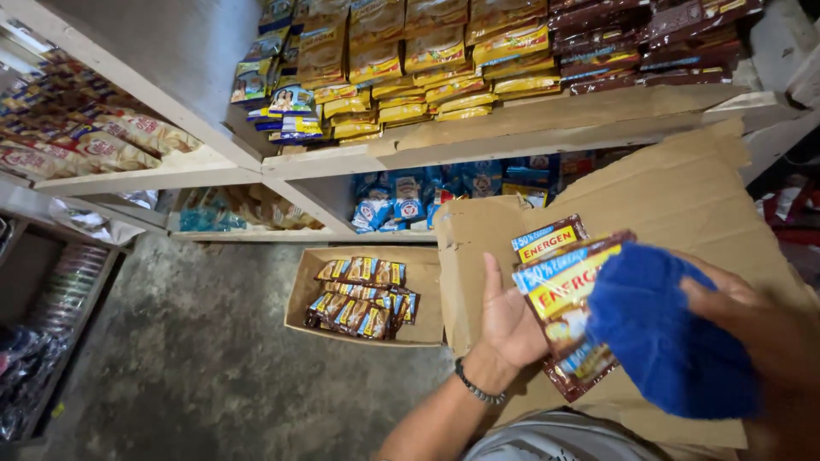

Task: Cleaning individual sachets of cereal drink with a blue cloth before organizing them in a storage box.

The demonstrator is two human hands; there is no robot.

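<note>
1. Left hand [511, 320] grips a stack of brown sachets [564, 290] from below, over a cardboard sheet [683, 196]
2. Right hand [756, 329] closed on a blue cloth [662, 333], pressed against the sachets
3. Open box of packets [363, 294] on the floor [196, 358], below stocked shelves [512, 128]

Sachets [559, 299]: at 3 o'clock, in left hand [511, 320], over a cardboard sheet [675, 201]. Cloth [666, 337]: on the sachets, under right hand [752, 329]. Open box [363, 294]: on floor [196, 350], 9 o'clock of the left hand, packets [363, 299] inside. Shelves [512, 137]: 12 o'clock, behind the box.
</note>
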